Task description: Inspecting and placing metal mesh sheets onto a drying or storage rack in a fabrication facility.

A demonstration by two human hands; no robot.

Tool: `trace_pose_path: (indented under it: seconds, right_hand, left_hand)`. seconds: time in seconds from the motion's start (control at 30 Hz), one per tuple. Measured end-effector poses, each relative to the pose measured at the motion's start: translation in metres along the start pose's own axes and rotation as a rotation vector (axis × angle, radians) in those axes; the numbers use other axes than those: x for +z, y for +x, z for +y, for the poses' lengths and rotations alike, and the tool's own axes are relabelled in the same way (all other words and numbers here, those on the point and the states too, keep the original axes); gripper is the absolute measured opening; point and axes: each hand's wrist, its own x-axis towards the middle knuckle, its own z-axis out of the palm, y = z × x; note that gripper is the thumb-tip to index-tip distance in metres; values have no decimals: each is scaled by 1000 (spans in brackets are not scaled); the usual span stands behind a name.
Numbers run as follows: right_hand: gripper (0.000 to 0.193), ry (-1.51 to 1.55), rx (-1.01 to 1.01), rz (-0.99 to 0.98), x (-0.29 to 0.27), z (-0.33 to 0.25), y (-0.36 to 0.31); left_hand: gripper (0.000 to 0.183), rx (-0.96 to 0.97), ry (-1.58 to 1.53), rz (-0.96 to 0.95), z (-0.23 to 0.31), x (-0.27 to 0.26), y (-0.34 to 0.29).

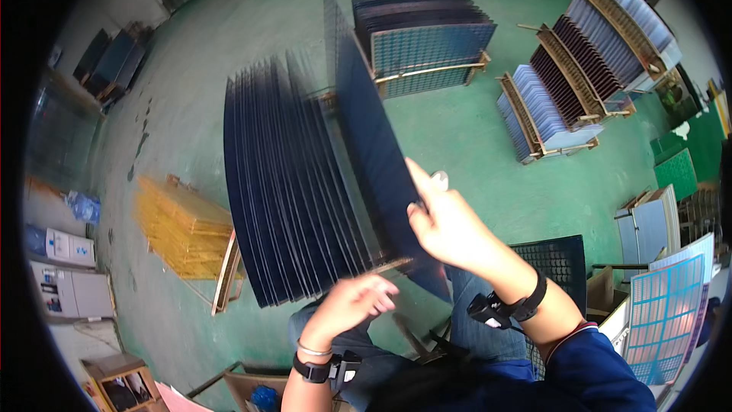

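My right hand point(446, 217) pinches the near edge of a thin dark blue panel point(370, 118), thumb on one side and fingers on the other. The panel stands on edge, leaning, just right of a row of similar dark panels point(286, 183). Those panels stand upright, closely spaced, in a low wooden rack point(389, 265) before my knees. My left hand point(354, 305) hovers by the rack's near end, fingers loosely bent and apart, with nothing visible in them. The held panel's lower edge is partly hidden.
Yellow sheets point(183, 229) stand in a rack to the left. Another rack of dark gridded panels point(427, 46) is beyond. Racks of pale and dark sheets point(564, 84) stand at far right. A dark patterned panel point(560, 267) is beside my right leg, and blue gridded sheets point(667, 320) lean nearby.
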Motion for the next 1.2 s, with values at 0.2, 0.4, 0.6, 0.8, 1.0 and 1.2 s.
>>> trace_pose_path:
  seconds: [0.2, 0.4, 0.6, 0.8, 1.0, 1.2]
  right_hand:
    - [66, -98, -269, 204, 45, 25, 36]
    - [72, 30, 180, -33, 30, -25, 24]
    - [36, -27, 154, 88, 55, -18, 48]
    - [28, -62, 128, 269, 100, 42, 60]
    - [45, -444, -169, 363, 145, 63, 57]
    - [55, -580, -211, 450, 148, 84, 56]
  left_hand:
    - [26, 493, 903, 796, 40, -22, 46]
    - [32, 444, 1261, 762, 37, 3, 46]
    - [33, 420, 1437, 800, 27, 0, 30]
    - [30, 385, 1436, 849, 8, -4, 43]
    - [31, 345, 1411, 869, 1, -12, 36]
    - [31, 374, 1400, 852, 7, -5, 40]
